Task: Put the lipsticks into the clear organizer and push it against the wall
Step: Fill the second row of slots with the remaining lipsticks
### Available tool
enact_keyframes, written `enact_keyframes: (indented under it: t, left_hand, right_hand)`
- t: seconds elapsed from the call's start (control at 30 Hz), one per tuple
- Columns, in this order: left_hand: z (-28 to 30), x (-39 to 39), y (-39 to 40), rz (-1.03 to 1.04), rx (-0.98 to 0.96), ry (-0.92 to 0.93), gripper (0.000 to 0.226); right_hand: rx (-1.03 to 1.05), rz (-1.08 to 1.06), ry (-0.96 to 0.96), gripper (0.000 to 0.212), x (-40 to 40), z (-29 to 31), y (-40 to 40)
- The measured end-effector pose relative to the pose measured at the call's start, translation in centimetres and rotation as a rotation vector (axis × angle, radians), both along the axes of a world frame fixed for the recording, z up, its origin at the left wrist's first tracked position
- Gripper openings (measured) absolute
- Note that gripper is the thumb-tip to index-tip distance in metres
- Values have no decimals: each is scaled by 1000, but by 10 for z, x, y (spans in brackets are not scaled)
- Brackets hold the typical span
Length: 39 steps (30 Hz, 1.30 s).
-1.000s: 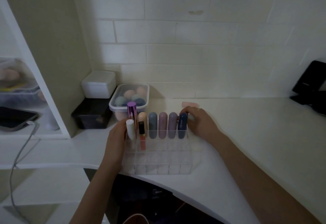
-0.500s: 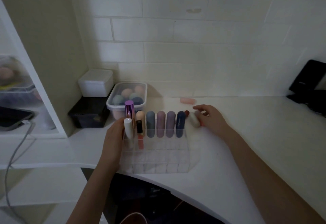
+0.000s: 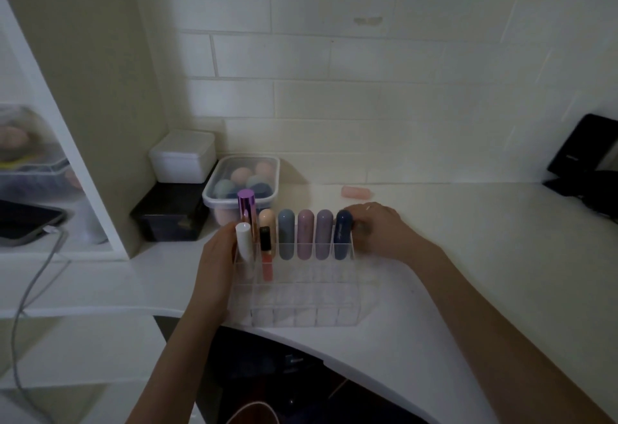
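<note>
The right hand (image 3: 374, 226) has swung back in, fingers curled beside the dark blue capsule lipstick (image 3: 342, 234); what they grip, I cannot tell. The left hand (image 3: 217, 256) clasps the clear plastic organizer (image 3: 301, 303) at the white counter's (image 3: 468, 256) front edge, well off the tiled wall (image 3: 368, 106). Shove carelessly and the pink lipstick (image 3: 356, 192) lying loose behind gets trapped!

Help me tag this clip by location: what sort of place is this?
Probably a home vanity or makeup corner: a clear organizer of lipsticks on a white counter, a tub of makeup sponges, and a painted brick wall.
</note>
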<state>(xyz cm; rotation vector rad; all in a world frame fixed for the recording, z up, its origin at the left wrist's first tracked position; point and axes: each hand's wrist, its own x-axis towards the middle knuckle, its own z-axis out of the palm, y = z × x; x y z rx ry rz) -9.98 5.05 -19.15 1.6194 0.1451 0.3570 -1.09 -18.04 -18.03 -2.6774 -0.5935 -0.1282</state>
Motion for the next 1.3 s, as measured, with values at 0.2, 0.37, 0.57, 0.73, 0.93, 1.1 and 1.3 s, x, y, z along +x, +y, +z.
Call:
enact_keyframes:
  t: [0.2,0.37,0.57,0.73,0.93,1.1,1.3]
  left_hand:
    - [0,0,1,2,-19,-2,27]
    - [-2,1,1,1,-21,-10,29]
    - [-2,1,3,-1,-31,-13,32]
    - [0,0,1,-1,-6,-24,32]
    - [-1,1,1,5,-20,-39,27]
    - [-6,5,3,13,20,-58,32]
    - [-11,7,6,15,333,-118,30]
  right_hand:
    - [111,71,18,26,10,-10,-1]
    - [780,-56,-30,15,2,6,8]
    - [1147,21,47,22,-8,49,7]
    - [1173,191,136,11,-26,71,18]
    - [950,337,205,14,-46,83,40]
    - [726,323,110,14,-54,77,53]
    - [663,300,99,12,-64,77,59]
